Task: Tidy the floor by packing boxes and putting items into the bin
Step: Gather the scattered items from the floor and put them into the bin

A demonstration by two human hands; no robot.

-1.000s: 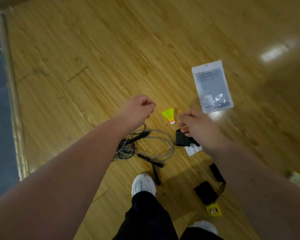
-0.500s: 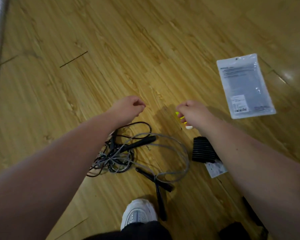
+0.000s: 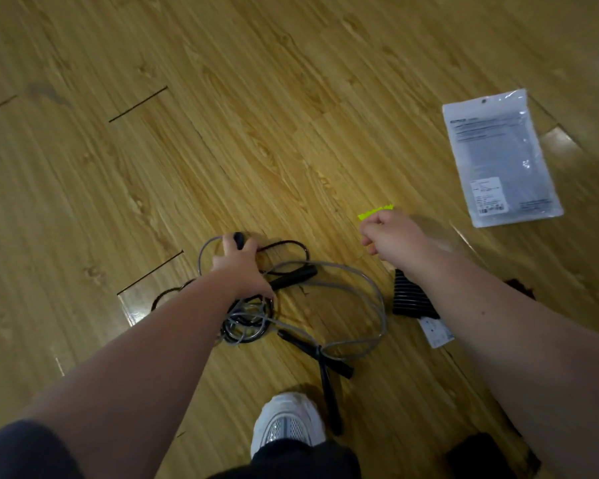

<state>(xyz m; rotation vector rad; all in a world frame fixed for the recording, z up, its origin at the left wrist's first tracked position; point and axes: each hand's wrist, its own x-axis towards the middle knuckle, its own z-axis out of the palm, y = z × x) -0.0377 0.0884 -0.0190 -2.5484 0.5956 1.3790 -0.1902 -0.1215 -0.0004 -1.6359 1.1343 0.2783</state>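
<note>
On glossy wood-plank floor point(image 3: 256, 133): left hand point(image 3: 241, 264) grasps black rope handle point(image 3: 238, 238); right hand point(image 3: 391, 238) pinches yellow-green shuttlecock point(image 3: 376, 213), seemingly.

head-worn view, facing steeply down, floor point(image 3: 256, 133) near

Glossy yellow-brown wooden plank floor point(image 3: 291, 115): a tangle of grey and black cords with black handles point(image 3: 249, 323) lies lower centre, a black ribbed band point(image 3: 410, 295) just right of it, a flat clear plastic pouch point(image 3: 502, 160) upper right.

The right hand point(image 3: 395, 238) hides most of what seems a yellow shuttlecock point(image 3: 375, 213).
</note>
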